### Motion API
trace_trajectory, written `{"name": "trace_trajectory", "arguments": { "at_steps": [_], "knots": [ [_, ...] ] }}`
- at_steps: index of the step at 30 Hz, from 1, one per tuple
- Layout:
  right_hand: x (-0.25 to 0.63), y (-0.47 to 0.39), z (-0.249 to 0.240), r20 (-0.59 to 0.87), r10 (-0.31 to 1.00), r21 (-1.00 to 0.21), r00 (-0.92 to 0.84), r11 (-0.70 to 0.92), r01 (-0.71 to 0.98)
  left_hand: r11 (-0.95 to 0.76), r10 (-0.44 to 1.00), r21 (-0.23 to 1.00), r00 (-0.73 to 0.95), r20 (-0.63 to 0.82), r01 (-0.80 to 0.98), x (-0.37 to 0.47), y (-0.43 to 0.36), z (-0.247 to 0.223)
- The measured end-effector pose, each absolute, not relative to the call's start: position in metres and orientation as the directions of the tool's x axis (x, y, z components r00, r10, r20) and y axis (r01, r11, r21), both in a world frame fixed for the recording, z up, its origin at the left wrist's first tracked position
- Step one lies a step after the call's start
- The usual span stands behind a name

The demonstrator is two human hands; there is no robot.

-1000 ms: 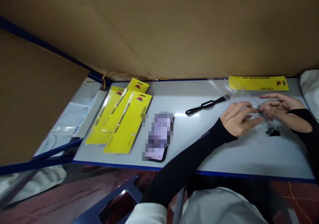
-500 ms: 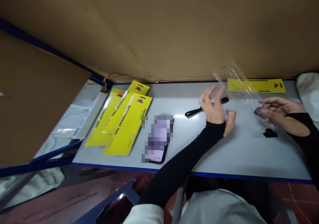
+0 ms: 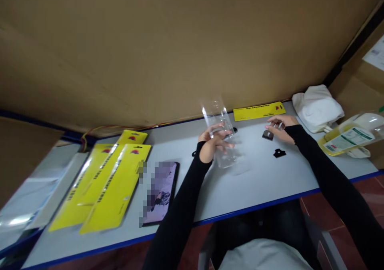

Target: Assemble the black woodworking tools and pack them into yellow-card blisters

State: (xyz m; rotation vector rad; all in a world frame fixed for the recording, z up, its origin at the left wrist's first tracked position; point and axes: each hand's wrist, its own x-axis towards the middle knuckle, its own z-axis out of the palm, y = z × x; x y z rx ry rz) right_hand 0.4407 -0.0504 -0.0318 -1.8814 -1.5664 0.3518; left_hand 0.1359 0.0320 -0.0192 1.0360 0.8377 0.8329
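Shell point(image 3: 226, 160) of clear plastic is in our left hand point(image 3: 214, 140), whose fingers are half bent and somewhat spread around it. The shell is tilted, with its upper end toward the back edge of the tabletop point(image 3: 246, 190); we cannot tell if its lower end touches the surface. Behind this hand lies a black tool point(image 3: 235, 130), of which we see only the two ends.

Our right hand point(image 3: 281, 128) is half closed, nearer to the right edge. Its fingertips are at a small dark blade point(image 3: 268, 135) with a pale slot, but we cannot tell if they grip it or only touch it. Between the blade and the front edge lies a flat black piece point(image 3: 279, 153), near the blade and apart from it.

Along the back edge, behind the blade, we see a yellow card point(image 3: 259, 111). In the back right corner is a white cloth point(image 3: 318, 106), and at the right edge a bottle point(image 3: 349, 138) with yellow liquid. Three yellow packs point(image 3: 115, 194) overlap beside the left edge. A phone point(image 3: 163, 206) lies close to the front edge, between the packs and our left sleeve point(image 3: 183, 206). Thin wires point(image 3: 132, 127) run along the back edge.
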Motion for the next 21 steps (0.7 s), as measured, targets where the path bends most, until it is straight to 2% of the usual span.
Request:
{"name": "trace_trajectory", "arguments": {
  "at_steps": [2, 5, 9, 13, 18, 21],
  "knots": [
    [0.453, -0.049, -0.03, 0.163, 0.962, -0.533, 0.219, -0.101, 0.84, 0.271, 0.86, 0.954, 0.477, -0.181, -0.127, 0.126, 0.038, -0.022],
    [0.454, -0.05, -0.034, 0.081, 0.988, -0.466, 0.132, -0.079, 0.881, 0.269, 0.789, 0.963, 0.58, -0.203, -0.03, 0.118, 0.042, -0.028],
    [0.448, -0.049, -0.058, 0.045, 0.998, -0.43, 0.048, -0.024, 0.902, 0.246, 0.742, 0.969, 0.638, -0.207, 0.028, 0.114, 0.045, -0.041],
    [0.452, -0.045, -0.083, 0.061, 0.993, -0.439, 0.099, -0.063, 0.896, 0.265, 0.714, 0.962, 0.66, -0.236, 0.057, 0.119, 0.045, -0.055],
    [0.45, -0.037, -0.083, -0.007, 0.991, -0.424, 0.133, -0.123, 0.897, 0.292, 0.745, 0.953, 0.605, -0.282, 0.084, 0.133, 0.035, -0.044],
    [0.445, -0.036, -0.073, 0.016, 0.993, -0.381, 0.118, -0.103, 0.919, 0.248, 0.847, 0.967, 0.47, -0.248, 0.064, 0.125, 0.038, -0.025]
  ]
}}
